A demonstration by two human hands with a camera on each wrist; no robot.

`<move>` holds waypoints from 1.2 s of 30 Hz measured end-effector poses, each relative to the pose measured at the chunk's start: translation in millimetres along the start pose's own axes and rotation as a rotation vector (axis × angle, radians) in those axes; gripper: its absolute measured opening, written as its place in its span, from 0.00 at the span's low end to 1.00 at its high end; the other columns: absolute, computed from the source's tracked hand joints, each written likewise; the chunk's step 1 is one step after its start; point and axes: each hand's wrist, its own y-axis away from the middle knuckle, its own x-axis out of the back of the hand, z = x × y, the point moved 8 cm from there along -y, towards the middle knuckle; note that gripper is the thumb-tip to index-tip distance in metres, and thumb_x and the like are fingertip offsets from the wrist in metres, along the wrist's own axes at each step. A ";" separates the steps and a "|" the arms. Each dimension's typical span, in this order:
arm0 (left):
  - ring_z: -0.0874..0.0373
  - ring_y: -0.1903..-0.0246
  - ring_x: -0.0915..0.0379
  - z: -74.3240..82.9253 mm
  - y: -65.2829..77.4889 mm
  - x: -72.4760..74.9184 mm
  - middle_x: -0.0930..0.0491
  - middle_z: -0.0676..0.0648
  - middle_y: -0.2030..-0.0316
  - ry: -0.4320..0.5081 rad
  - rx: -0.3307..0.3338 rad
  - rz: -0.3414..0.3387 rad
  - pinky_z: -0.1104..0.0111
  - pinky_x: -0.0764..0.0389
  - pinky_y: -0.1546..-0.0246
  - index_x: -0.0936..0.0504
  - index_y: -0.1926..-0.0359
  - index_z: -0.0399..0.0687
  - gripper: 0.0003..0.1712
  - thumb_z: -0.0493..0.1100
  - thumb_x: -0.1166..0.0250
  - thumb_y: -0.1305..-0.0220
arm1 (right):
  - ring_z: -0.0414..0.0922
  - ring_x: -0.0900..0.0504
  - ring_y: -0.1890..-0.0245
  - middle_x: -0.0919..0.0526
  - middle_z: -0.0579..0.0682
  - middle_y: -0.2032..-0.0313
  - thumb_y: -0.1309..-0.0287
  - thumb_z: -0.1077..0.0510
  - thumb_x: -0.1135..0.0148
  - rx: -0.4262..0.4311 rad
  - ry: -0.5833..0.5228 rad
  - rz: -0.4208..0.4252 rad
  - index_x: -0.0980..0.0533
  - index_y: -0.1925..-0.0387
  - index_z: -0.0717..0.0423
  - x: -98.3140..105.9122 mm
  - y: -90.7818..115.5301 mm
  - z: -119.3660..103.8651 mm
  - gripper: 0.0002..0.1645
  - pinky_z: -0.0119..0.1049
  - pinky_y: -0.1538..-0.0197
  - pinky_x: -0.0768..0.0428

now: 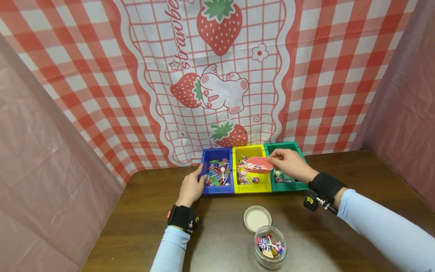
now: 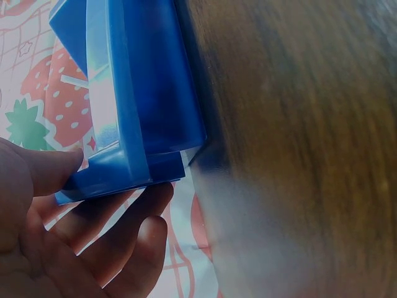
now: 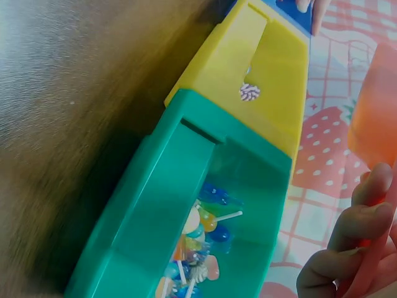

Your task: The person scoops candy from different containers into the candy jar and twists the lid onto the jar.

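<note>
Right hand (image 1: 291, 163): fingers curled, gripping pink scoop (image 1: 262, 163) at handle. Scoop is above yellow bin (image 1: 264, 184), bearing small candies (image 1: 250, 166). Left hand (image 1: 191, 189): thumb and fingers pinch edge of blue bin (image 1: 218, 190). Scoop seems light, rather stiff, smooth; best hold is by handle, level, because candies may slide.

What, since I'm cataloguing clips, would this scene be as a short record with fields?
left hand: grips the edge of the blue bin
right hand: holds a pink scoop of candy above the yellow bin
green bin: beside the yellow bin, candy inside
jar: open, candy inside
lid: on the table between jar and bins
backdrop: strawberry-print cloth
</note>
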 end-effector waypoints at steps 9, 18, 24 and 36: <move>0.41 0.41 0.27 -0.3 -0.3 0.7 0.25 0.37 0.38 0.019 0.010 -0.003 0.46 0.27 0.45 0.30 0.29 0.53 0.29 0.47 0.38 0.29 | 0.48 0.25 0.73 0.22 0.49 0.74 0.32 0.46 0.39 0.110 0.036 -0.038 0.20 0.62 0.52 11.1 33.0 -16.9 0.14 0.38 0.70 0.26; 0.41 0.42 0.26 0.1 0.0 0.7 0.25 0.37 0.39 0.016 0.008 -0.001 0.46 0.26 0.46 0.30 0.29 0.53 0.29 0.47 0.38 0.29 | 0.40 0.29 0.80 0.27 0.41 0.80 0.34 0.49 0.36 0.230 0.054 -0.090 0.20 0.65 0.46 9.3 73.6 -33.0 0.07 0.33 0.75 0.31; 0.41 0.41 0.27 1.6 0.8 0.8 0.25 0.37 0.39 0.020 0.009 -0.003 0.46 0.26 0.45 0.30 0.29 0.53 0.29 0.47 0.38 0.29 | 0.35 0.32 0.82 0.29 0.36 0.81 0.35 0.53 0.34 0.311 0.068 -0.175 0.21 0.67 0.40 -0.2 96.5 -36.5 0.04 0.30 0.78 0.33; 0.41 0.40 0.27 0.0 0.2 -1.0 0.26 0.37 0.38 0.024 0.007 -0.011 0.46 0.27 0.44 0.30 0.28 0.52 0.30 0.47 0.38 0.29 | 0.31 0.30 0.79 0.26 0.32 0.77 0.38 0.57 0.33 0.350 0.184 -0.316 0.20 0.66 0.37 -16.8 122.2 -43.2 0.07 0.28 0.76 0.31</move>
